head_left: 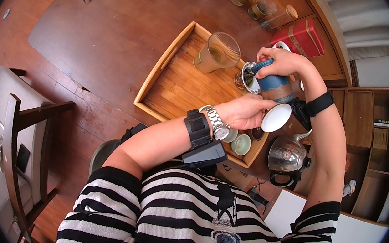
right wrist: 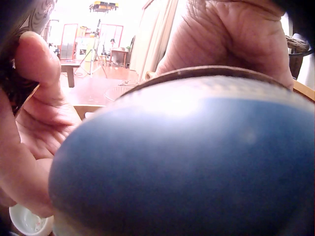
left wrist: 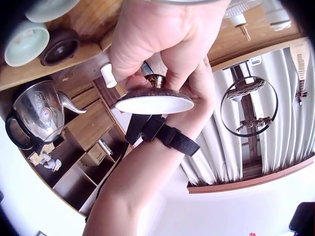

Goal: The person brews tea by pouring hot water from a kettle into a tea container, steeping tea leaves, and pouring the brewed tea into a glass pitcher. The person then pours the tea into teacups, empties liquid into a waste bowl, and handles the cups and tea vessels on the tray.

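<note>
My left hand pinches a lid by its small knob; the lid's white underside is turned outward. In the left wrist view, fingers of this hand hold the dark-topped lid from above. My right hand grips a blue canister with a brown band. The canister's rim end is beside a patterned white bowl in which dark leaves show. In the right wrist view the blue canister fills much of the picture, below the right palm.
A wooden tray carries a ribbed glass pitcher and small green cups. Close to my right forearm stands a metal kettle. Beyond my right hand are a red box and several glasses. A chair stands left.
</note>
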Tool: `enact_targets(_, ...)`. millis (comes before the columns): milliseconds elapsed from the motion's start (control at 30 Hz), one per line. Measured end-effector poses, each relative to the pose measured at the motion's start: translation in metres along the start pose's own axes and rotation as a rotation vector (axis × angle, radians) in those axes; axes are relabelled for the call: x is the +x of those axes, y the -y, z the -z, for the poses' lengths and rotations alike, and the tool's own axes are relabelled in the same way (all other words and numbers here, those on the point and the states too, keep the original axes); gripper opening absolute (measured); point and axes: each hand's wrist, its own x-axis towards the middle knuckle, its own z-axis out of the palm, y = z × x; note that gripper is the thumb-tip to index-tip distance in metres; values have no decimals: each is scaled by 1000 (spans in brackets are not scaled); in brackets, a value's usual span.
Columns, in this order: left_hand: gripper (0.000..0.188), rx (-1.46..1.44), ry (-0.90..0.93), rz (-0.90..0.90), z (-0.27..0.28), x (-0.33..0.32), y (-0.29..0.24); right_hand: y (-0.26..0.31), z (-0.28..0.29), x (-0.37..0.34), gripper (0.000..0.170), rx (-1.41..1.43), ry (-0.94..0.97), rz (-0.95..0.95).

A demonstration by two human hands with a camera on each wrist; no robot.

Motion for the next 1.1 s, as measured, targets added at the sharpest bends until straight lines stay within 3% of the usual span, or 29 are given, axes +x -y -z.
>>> enact_targets(500, 31, -51, 31, 29, 0, 2, 2, -2, 0, -3, 55, -2, 31, -23)
enact_targets(567, 32, -45, 44, 29, 2, 3, 3, 3, 2, -5, 48, -10, 73, -58)
enact_targets(1100, 32, -46, 61, 32, 2, 8, 10, -12, -3, -4, 54, -18, 56, -21)
